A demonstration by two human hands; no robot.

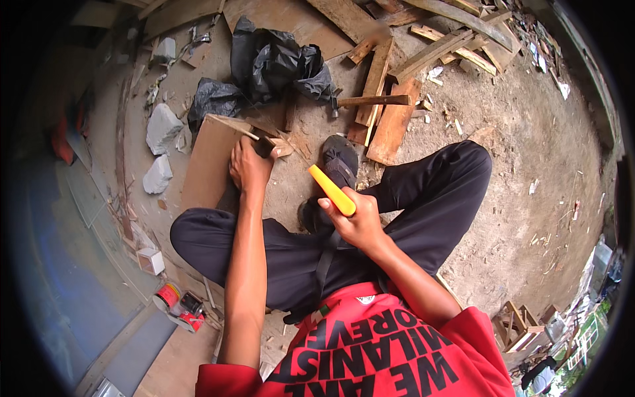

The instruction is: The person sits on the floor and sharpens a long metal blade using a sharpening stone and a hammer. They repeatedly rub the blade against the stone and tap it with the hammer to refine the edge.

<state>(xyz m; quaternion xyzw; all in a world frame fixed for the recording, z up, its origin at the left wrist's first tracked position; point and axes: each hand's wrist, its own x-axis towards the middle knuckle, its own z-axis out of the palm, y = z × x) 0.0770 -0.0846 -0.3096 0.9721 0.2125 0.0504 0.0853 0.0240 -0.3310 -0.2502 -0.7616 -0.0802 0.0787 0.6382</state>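
Observation:
My right hand (pixel 360 221) is closed around the yellow handle (pixel 333 190) of a tool held above my lap. A thin line, perhaps its blade seen edge-on, runs from the handle's far end toward the wood by my left hand; its shape is hard to make out. My left hand (pixel 251 164) is closed on a piece of wood (pixel 246 130) with a dark end, over a brown board (pixel 206 164) beside my left knee. The fingers' far side is hidden. My sandalled foot (pixel 340 162) rests between the hands, a little farther away.
A hammer (pixel 377 100) lies across planks (pixel 395 126) ahead. Black plastic sheeting (pixel 274 66) is bunched beyond my left hand. Broken white blocks (pixel 162 129) lie at left, with red tins (pixel 192 321) nearer me. Scrap timber (pixel 456 43) is piled far right; wood chips litter the floor.

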